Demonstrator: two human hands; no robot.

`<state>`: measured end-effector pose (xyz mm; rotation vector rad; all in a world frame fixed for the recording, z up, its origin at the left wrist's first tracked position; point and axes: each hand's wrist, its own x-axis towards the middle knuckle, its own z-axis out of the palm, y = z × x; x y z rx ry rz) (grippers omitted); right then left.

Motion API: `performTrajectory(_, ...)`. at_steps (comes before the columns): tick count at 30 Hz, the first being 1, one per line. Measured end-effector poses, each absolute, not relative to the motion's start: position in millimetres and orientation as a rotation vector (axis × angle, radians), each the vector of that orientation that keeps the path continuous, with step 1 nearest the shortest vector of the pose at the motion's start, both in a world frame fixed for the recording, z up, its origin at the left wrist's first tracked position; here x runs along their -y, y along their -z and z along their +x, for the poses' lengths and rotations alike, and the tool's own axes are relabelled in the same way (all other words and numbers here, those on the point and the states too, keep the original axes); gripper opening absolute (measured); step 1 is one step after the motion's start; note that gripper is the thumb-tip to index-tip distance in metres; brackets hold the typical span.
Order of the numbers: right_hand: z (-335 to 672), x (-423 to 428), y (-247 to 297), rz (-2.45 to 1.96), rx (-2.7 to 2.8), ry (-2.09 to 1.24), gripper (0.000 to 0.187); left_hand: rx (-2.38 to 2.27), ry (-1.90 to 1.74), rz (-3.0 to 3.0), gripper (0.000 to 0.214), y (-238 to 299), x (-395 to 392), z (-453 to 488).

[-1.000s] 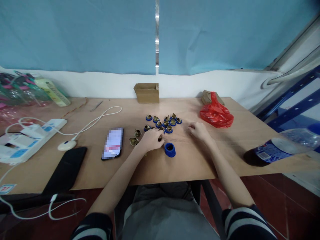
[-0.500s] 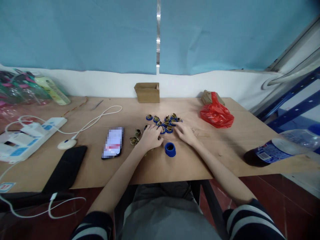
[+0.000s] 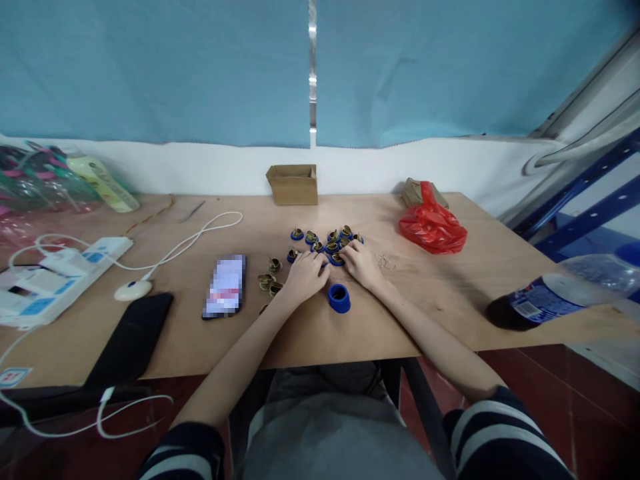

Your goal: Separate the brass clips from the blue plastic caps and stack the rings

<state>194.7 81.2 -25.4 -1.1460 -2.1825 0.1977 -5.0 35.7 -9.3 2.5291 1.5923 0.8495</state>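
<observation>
In the middle of the table lie several small round brass-coloured pieces (image 3: 333,247) seated in blue rings, with thin metal parts standing up from them. My left hand (image 3: 306,276) is closed at their near side, its fingertips on a blue-ringed piece that they mostly cover. Beside it my right hand (image 3: 363,267) has its fingers bent together over the right edge of the cluster; what they pinch is hidden. A stack of blue rings (image 3: 339,299) stands just in front of both hands. Several brass pieces without blue rings (image 3: 267,281) lie left of my left hand.
A phone with a lit screen (image 3: 225,287), a black phone-like slab (image 3: 131,340) and a white power strip (image 3: 65,287) lie to the left. An open cardboard box (image 3: 295,187) stands behind. A red plastic bag (image 3: 433,229) and a cola bottle (image 3: 540,303) are on the right.
My right hand has moved slightly inward, nearer my left hand. The left fingers have shifted a little right and drawn closer together at the pieces.
</observation>
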Motion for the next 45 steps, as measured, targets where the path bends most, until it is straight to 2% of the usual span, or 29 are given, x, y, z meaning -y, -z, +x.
performTrajectory(4,192.0,-69.9,10.5,-1.067,1.938,-0.385,0.021,-1.567,-0.927,2.479,0.021,7.4,-36.1,-4.3)
performTrajectory(7,188.7,-55.7,-0.7,-1.020,1.796,-0.477,0.022,-1.407,-1.112,2.191,0.025,6.2,-38.4,-2.6)
performTrajectory(11,184.4,-40.1,-6.0,-0.909,1.886,-0.497,0.023,-0.987,-1.224,1.675,0.038,6.9,-43.8,-1.4)
performTrajectory(14,183.1,-34.5,-7.2,-0.836,1.932,-0.473,0.023,-0.879,-1.194,1.516,0.041,6.7,-45.2,-2.3)
performTrajectory(25,180.4,-37.0,-9.7,-0.899,1.807,-0.544,0.019,-0.814,-1.211,1.762,0.031,6.9,-43.1,-1.5)
performTrajectory(33,178.2,-37.3,-2.2,-0.854,1.760,-0.390,0.019,-0.763,-1.251,1.634,0.034,9.4,-42.1,2.1)
performTrajectory(45,180.9,-44.1,3.0,-0.847,1.786,-0.465,0.009,-0.789,-1.189,1.690,0.031,7.6,-38.2,3.5)
